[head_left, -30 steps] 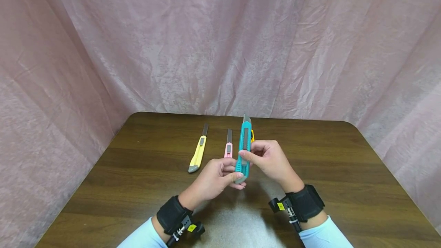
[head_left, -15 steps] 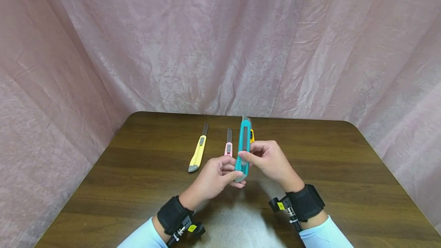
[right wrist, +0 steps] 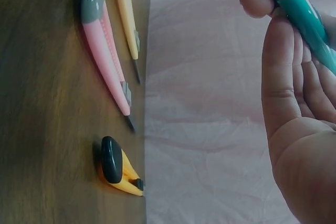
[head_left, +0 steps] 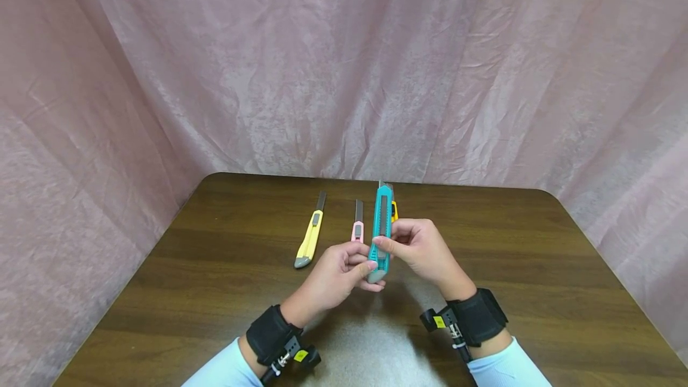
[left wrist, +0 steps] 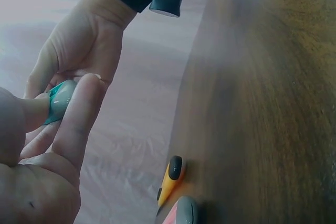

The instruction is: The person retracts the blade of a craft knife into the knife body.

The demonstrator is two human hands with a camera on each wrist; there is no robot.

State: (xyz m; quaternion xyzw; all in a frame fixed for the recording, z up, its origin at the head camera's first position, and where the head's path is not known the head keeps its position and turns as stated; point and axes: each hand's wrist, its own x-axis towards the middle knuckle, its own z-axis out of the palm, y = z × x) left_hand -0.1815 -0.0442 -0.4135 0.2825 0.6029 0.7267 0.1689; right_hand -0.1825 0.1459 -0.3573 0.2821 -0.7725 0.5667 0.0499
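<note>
While the left hand (head_left: 333,273) pinched the gray bottom end (head_left: 377,276) of the teal cutter (head_left: 383,214) between thumb and fingers, the right hand (head_left: 427,254) pinched its middle, thumb in front. Both hands likely held it to make it steady, up off the worktop (head_left: 215,226), its blade (head_left: 381,183) toward the far edge, away from skin. Past the fingers, the orange cutter (head_left: 395,212) and pink cutter (head_left: 357,230) lay partly hidden. The yellow cutter (head_left: 309,237) lay nearest the far left corner, pointing at the far edge too, perhaps for safety.
</note>
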